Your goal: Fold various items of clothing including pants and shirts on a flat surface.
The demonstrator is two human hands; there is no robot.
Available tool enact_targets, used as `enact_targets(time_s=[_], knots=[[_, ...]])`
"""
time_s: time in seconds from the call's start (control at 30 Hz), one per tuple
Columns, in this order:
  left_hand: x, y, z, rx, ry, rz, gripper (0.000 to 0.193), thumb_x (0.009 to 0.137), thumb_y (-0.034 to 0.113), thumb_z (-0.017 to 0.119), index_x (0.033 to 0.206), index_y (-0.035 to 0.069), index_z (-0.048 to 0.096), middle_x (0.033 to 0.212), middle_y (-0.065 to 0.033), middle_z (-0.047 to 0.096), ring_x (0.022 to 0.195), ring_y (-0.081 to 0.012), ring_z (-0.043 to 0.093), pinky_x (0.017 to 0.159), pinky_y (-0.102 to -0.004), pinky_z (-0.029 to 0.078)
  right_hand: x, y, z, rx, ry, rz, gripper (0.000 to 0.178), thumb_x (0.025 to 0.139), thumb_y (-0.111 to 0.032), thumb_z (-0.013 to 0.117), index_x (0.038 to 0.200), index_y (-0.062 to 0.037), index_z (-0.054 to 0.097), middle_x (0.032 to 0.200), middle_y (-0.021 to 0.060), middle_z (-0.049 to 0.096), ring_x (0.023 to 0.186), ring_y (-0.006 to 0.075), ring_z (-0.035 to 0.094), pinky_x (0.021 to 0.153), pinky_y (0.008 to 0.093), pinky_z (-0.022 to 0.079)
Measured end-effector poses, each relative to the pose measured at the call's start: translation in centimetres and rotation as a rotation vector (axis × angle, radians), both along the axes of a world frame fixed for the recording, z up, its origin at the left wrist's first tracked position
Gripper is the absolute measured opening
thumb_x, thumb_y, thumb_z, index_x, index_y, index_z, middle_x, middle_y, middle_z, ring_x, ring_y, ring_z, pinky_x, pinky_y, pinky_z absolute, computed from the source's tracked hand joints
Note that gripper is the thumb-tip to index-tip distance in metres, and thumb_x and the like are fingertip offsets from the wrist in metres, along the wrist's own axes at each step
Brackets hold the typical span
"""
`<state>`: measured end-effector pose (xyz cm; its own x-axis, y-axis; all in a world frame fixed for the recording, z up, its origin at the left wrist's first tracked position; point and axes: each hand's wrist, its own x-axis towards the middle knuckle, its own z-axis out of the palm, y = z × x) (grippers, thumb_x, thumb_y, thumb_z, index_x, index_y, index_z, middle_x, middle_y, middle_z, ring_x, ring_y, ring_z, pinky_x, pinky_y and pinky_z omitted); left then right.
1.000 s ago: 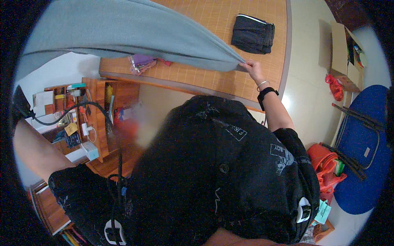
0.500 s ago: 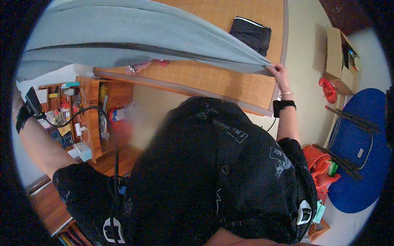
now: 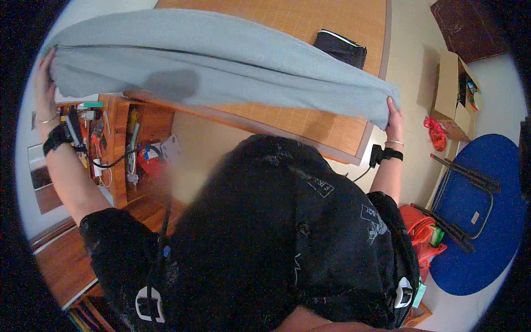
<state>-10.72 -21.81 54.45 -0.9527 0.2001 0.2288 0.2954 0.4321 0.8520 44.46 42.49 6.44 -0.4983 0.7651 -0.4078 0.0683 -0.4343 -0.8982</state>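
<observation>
A long grey-blue cloth (image 3: 238, 74) is stretched sideways in front of me, with a dark fold line running along it. My left hand (image 3: 45, 83) is closed around its left end, fingers at the edge. At the opposite end, my right hand (image 3: 395, 119) grips the other corner, thumb on top. Between the hands the cloth hangs over the near part of a bed topped with a tan woven mat (image 3: 276, 19). Behind the cloth, towards the right, lies a folded black garment (image 3: 340, 50) with a white stripe.
A wooden shelf unit (image 3: 119, 144) with small items stands at left. At right are an open cardboard box (image 3: 447, 91), a red plastic bag (image 3: 435, 134), a blue folding table (image 3: 475, 260) with metal legs, and red bags (image 3: 417, 227).
My left hand has moved up and now shows at the cloth's left end. My right hand has shifted slightly right and down. The cloth now covers a pink patterned item on the mat.
</observation>
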Motion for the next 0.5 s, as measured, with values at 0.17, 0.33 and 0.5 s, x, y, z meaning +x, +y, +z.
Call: enact_targets(time_s=[0.17,0.33,0.5], knots=[[3.9,7.1,-14.3,-0.077,-0.193,-0.040,0.039,0.081,0.019,0.061,0.112,-0.003,0.051,0.109,-0.0127,0.057,0.100,-0.0203,0.054,0.087,-0.0310,0.042,2.7,0.3,0.5,-0.020,-0.226,-0.072,0.059,0.082,-0.039,0.059,0.119,0.0052,0.045,0.109,0.0137,0.057,0.093,0.0209,0.058,0.079,0.0326,0.047],[0.3,1.0,-29.5,-0.192,-0.485,0.027,0.032,0.081,0.014,0.060,0.107,-0.003,0.054,0.102,-0.0120,0.060,0.092,-0.0211,0.057,0.081,-0.0320,0.045,3.3,1.0,0.1,-0.120,-0.247,-0.034,0.046,0.086,-0.041,0.052,0.107,0.0002,0.055,0.099,0.0115,0.060,0.083,0.0230,0.061,0.072,0.0339,0.050],[8.4,7.2,-33.1,0.112,-0.636,0.067,0.028,0.080,0.009,0.059,0.104,-0.003,0.056,0.097,-0.0093,0.062,0.088,-0.0190,0.058,0.077,-0.0297,0.046,5.2,1.0,-1.4,-0.101,-0.280,-0.063,0.048,0.084,-0.042,0.056,0.111,-0.0024,0.053,0.104,0.0100,0.058,0.089,0.0206,0.059,0.075,0.0324,0.048]])
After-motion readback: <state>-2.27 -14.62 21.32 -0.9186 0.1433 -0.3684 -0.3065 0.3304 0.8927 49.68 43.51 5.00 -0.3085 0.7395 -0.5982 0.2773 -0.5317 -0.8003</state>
